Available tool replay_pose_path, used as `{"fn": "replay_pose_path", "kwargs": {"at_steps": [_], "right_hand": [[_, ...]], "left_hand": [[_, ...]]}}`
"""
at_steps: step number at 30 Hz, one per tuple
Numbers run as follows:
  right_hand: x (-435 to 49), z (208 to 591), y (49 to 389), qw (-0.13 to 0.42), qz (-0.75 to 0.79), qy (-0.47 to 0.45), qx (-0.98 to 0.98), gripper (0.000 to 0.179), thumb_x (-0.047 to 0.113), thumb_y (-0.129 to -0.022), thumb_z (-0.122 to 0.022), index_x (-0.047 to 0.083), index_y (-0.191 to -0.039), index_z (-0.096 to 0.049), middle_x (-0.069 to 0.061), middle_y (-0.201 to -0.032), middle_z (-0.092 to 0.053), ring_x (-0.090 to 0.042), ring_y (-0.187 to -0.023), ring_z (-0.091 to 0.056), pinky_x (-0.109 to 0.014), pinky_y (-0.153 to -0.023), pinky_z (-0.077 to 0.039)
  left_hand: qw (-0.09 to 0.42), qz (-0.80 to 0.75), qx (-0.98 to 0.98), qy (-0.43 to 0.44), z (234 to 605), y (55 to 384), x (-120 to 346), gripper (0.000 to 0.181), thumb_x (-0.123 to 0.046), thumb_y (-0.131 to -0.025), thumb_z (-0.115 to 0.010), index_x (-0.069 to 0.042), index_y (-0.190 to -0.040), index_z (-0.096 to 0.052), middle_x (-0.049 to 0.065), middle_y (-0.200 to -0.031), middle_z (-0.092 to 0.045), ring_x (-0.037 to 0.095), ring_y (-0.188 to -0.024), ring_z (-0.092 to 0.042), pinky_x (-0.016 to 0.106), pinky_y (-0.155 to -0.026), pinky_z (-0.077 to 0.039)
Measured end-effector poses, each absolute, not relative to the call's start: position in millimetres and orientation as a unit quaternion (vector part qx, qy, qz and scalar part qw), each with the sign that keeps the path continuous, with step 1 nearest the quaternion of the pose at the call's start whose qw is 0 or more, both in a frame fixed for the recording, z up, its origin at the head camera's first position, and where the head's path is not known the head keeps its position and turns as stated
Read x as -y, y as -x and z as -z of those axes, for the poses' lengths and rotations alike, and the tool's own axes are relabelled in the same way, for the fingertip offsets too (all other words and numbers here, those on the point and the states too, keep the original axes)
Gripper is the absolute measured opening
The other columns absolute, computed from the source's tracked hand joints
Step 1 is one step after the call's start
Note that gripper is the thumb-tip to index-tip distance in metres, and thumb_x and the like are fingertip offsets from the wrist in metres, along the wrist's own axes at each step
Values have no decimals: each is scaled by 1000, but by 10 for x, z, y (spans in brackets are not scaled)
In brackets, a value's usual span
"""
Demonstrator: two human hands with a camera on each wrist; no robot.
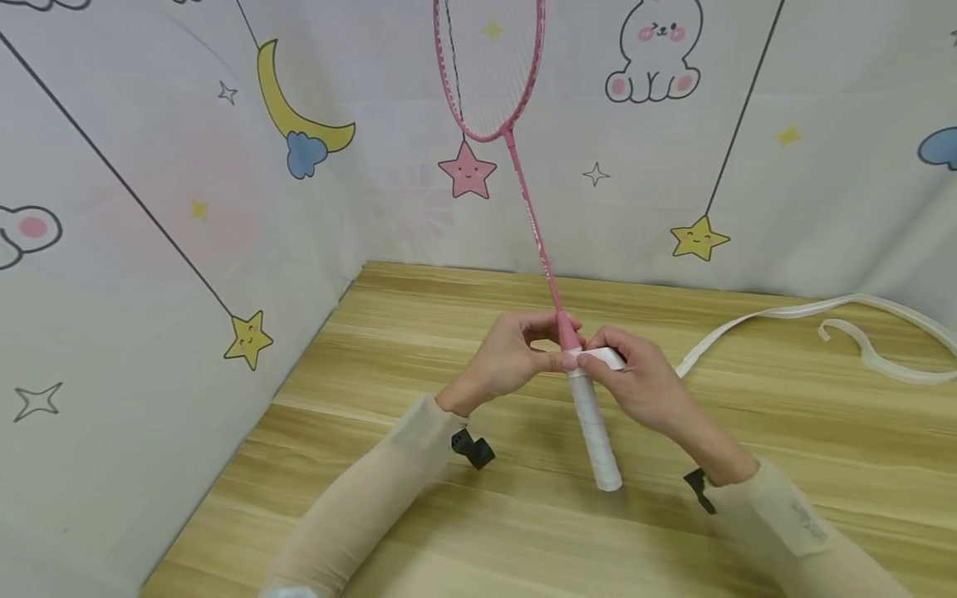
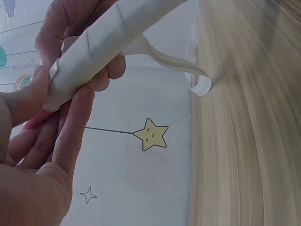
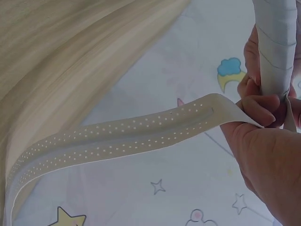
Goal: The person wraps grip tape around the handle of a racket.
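A pink badminton racket [image 1: 532, 218] is held at a slant, its head up by the backdrop and its handle end low over the table. White overgrip tape [image 2: 106, 40] winds in overlapping turns around the handle. My left hand [image 1: 503, 359] grips the racket where the pink cone meets the wrapped handle, thumb against the top of the wrap. Close beside it, my right hand [image 1: 645, 380] pinches the tape between thumb and fingers at the handle's upper end. From there the loose overgrip tape [image 3: 113, 139], dotted with small holes, runs away from the handle.
The tape's free length [image 1: 811, 310] trails in a curl over the right back of the wooden table [image 1: 419, 324]. A white cloth backdrop [image 1: 568, 216] with printed stars and a moon stands behind and to the left. The racket head [image 1: 540, 50] overlaps the backdrop.
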State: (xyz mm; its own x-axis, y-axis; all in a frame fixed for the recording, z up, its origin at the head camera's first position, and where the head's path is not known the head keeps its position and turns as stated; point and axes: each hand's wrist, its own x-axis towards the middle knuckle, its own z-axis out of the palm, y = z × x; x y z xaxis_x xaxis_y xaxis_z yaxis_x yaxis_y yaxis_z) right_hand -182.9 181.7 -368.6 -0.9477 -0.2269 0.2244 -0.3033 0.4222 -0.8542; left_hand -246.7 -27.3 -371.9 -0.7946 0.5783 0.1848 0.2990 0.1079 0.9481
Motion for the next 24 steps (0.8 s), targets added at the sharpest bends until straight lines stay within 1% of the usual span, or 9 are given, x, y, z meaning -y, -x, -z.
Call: {"fn": "replay_pose_path", "kwargs": {"at_steps": [2, 8, 11, 13, 16, 20, 24], "right_hand": [[-1836, 3684, 1834, 22, -522, -166, 836, 13, 10, -107, -69, 2, -97, -66, 0, -78, -46, -10, -69, -42, -26, -59, -37], [-1920, 3690, 1853, -21, -536, -180, 824, 15, 13, -108, -68, 2, -98, -67, 2, -78, -48, -11, -70, -43, -28, -60, -37], [-1947, 3703, 1857, -32, -542, -178, 820, 15, 15, -108, -69, 1, -102, -69, 2, -83, -54, -11, -74, -47, -27, -64, -41], [-1956, 3715, 1858, -37, -550, -176, 816, 15, 15, -109, -68, 0, -105, -69, 1, -87, -58, -10, -77, -50, -26, -68, -44], [-1965, 3734, 1860, -42, -562, -172, 808, 15, 14, -108, -69, -2, -107, -68, 1, -92, -64, -10, -81, -53, -26, -72, -47], [-1967, 3740, 1858, -37, -567, -176, 804, 15, 13, -107, -70, -2, -105, -67, 6, -90, -63, -8, -80, -52, -25, -71, -47], [-1954, 3730, 1863, -38, -570, -184, 800, 16, 12, -107, -69, -3, -104, -67, 8, -88, -62, -8, -80, -51, -26, -69, -46]], "left_hand": [[126, -599, -734, -296, 3705, 2476, 287, 38, 0, -93, -83, 0, -131, -76, 22, -126, -78, 16, -109, -73, 23, -82, -61], [154, -605, -717, -311, 3670, 2504, 310, 39, 5, -93, -81, 6, -132, -74, 27, -132, -73, 13, -106, -70, 24, -82, -63], [162, -611, -704, -324, 3676, 2519, 328, 39, 9, -94, -79, 9, -132, -71, 30, -130, -72, 12, -106, -69, 23, -84, -60], [167, -615, -696, -330, 3677, 2524, 339, 41, 11, -93, -77, 12, -133, -69, 32, -129, -70, 11, -105, -69, 23, -86, -58], [178, -619, -689, -331, 3666, 2527, 346, 43, 13, -93, -76, 13, -135, -67, 33, -132, -69, 10, -104, -69, 23, -88, -59], [201, -624, -679, -330, 3647, 2528, 350, 45, 13, -93, -75, 12, -138, -66, 31, -136, -70, 11, -100, -70, 26, -89, -62], [213, -626, -673, -330, 3644, 2532, 353, 48, 14, -94, -72, 11, -141, -65, 31, -141, -68, 10, -103, -71, 26, -89, -61]]}}
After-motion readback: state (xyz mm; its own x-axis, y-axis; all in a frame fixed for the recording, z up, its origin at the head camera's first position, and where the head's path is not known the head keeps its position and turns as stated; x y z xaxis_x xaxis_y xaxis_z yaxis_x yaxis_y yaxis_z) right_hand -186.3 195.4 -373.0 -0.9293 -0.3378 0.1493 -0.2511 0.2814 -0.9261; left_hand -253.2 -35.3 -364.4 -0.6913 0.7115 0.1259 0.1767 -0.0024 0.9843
